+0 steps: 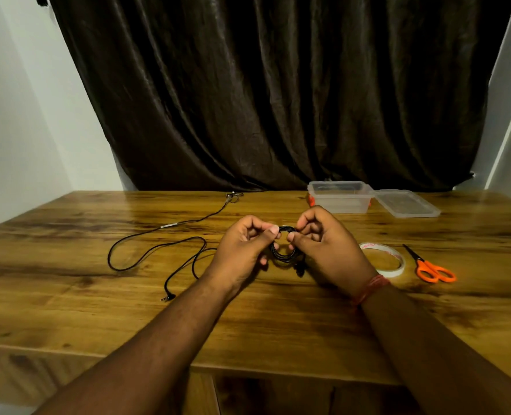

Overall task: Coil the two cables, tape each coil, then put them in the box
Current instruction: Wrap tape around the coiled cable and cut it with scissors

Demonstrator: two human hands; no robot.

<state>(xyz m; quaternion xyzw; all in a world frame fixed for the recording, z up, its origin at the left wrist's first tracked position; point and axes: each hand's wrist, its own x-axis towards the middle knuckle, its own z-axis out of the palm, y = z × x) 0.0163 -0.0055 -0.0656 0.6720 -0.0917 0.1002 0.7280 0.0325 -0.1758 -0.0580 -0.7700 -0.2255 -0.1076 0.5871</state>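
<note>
- From my head view, my left hand (245, 247) and right hand (323, 244) hold a small black cable coil (283, 250) between them above the bench (68, 310); the fingers (273, 229) of each hand are clamped on opposite sides, I judge to stop the loops springing apart before taping
- The second cable (158, 253) lies loose and uncoiled on my left, its plug (167, 298) nearest me
- The tape roll (386, 259) and orange scissors (430, 266) lie just right of my right hand, handy for the next step
- The clear box (339, 197) stands open at the back, its lid (407, 203) beside it
- The bench is glossy wood grain; a dark curtain (278, 100) hangs behind between pale walls
</note>
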